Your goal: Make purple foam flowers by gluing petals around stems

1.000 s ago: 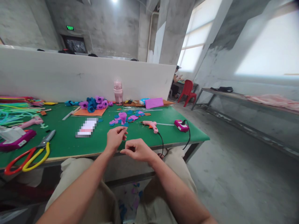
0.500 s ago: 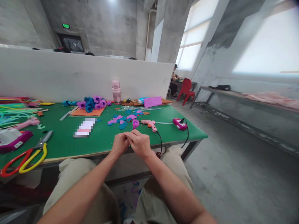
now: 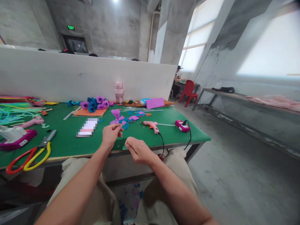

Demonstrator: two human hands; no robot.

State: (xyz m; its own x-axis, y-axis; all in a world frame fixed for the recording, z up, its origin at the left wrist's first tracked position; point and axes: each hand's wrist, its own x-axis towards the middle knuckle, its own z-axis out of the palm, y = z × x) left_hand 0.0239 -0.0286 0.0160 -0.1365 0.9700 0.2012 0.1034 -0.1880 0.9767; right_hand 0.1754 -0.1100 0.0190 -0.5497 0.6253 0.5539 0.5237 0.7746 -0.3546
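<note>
Right, purple flower (image 3: 115, 113) is at the left hand (image 3: 112, 133), just above its fingertips, in front of the loose paper petals (image 3: 133, 117). Flared mouth up, narrow end down into the fingers; long axis close to upright. Left hand is narrow, thumb and fingers pinched on the flower's lower end; the exact grip point is hidden. Right hand (image 3: 138, 150) is apart from the left, to its right and nearer the body, fingers bunched together; can't tell if it holds anything.

Edges: right hand sits over the near edge of the green table (image 3: 70, 145), left hand just inside it. White partition (image 3: 93, 75) closes off the far side. Petals crowd the space beyond the left hand.

Glue gun (image 3: 151, 125) lies right of the petals, nozzle pointing left at them, clear stick out the back toward the purple power block (image 3: 182, 126). Its cord drops over the near edge right of the right hand. Open green between the left hand and the phone (image 3: 87, 127), also from glue gun to the table's right corner. Far left, scissors (image 3: 44, 140) angle blades inward, handles overhanging the near edge.
</note>
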